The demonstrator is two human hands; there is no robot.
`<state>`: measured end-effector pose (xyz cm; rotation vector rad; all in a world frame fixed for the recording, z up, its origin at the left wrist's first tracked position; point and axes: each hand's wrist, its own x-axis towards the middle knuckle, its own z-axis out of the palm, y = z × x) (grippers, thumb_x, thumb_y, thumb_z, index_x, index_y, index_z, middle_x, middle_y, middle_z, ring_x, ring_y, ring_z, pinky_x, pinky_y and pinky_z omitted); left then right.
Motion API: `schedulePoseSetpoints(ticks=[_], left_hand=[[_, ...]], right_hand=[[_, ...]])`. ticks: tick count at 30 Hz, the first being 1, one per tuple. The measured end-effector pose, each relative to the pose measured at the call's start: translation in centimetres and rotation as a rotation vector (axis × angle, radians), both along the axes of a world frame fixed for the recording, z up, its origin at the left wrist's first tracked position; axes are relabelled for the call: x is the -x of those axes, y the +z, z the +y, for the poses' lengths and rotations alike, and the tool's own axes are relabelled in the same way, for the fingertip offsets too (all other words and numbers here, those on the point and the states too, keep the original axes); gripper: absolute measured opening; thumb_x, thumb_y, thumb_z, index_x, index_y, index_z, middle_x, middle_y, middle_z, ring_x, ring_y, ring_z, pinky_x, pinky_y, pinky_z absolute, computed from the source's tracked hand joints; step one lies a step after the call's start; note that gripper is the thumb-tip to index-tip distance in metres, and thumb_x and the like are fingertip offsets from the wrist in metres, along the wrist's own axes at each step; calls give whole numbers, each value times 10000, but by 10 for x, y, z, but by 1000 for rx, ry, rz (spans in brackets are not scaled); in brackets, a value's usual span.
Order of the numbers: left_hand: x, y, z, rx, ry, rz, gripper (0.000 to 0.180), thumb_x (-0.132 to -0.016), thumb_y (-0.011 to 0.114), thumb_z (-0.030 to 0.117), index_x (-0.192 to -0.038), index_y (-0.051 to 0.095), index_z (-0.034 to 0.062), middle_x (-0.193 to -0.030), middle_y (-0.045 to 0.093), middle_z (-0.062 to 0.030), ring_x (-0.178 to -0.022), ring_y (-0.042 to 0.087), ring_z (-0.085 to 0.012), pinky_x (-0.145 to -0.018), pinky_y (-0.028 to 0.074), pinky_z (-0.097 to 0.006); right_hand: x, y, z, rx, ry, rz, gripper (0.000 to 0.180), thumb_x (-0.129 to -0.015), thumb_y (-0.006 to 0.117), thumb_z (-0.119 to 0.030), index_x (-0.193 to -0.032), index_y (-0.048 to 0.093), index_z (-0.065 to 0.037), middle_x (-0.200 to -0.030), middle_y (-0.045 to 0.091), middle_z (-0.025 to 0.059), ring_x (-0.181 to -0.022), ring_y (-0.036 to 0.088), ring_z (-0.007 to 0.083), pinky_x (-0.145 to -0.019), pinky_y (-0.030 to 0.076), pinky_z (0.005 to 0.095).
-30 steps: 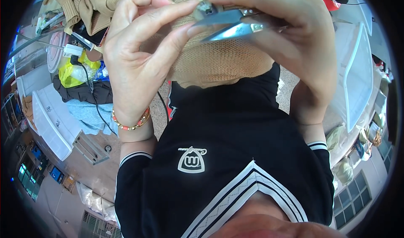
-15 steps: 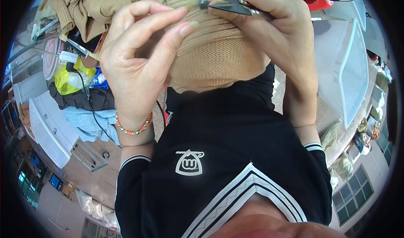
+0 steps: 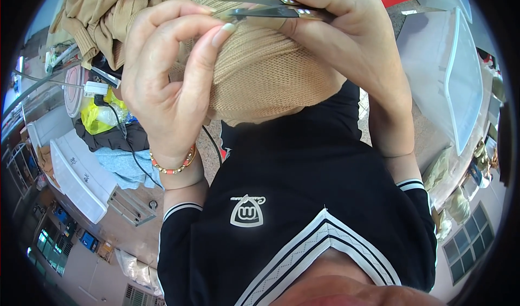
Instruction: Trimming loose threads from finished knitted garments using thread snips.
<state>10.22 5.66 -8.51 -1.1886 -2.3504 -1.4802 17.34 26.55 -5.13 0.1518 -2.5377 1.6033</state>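
My right hand grips a small pair of metal thread snips, blades pointing left, held close over a tan ribbed knit garment. My left hand, with a beaded bracelet at the wrist, pinches its thumb and forefinger together right at the blade tips, on the knit's upper edge. What it pinches is too fine to make out. The knit drapes down over my black top.
More tan knitwear is piled at the upper left. A white plastic bin stands at the right. At the left lie a yellow bag, dark and blue cloth, a cable and white trays.
Both hands and the snips have risen toward the top of the picture, and the snips have shifted left. My left fingers have closed up to the blade tips.
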Motion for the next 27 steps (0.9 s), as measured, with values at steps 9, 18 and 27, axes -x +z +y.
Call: schedulePoseSetpoints(ticks=[9,18,27], left_hand=[[3,-15,9,-171,-17,-20,87,-879,673,-18,-949,621,-18,-980,678,-138,-877,645,-203,-776,514,-282],[1,-18,14,-253,-16,-112,90,-924,640,-3,-996,591,-24,-1025,635,-124,-867,619,-150,-732,524,-240],[1,-23,17,-255,32,-52,84,-917,658,21,-977,607,-11,-1004,645,-132,-843,619,-161,-684,520,-238]], right_hand=[[-1,-5,-8,-36,-72,101,324,-808,710,-74,-1124,664,-18,-899,678,125,-751,643,214,-703,499,304],[-11,34,3,-319,-73,-94,331,-789,766,-146,-1099,693,-56,-830,597,103,-715,611,236,-621,484,308],[-7,35,4,-418,-37,-69,275,-760,721,-119,-1032,721,-77,-746,546,73,-661,588,241,-570,469,328]])
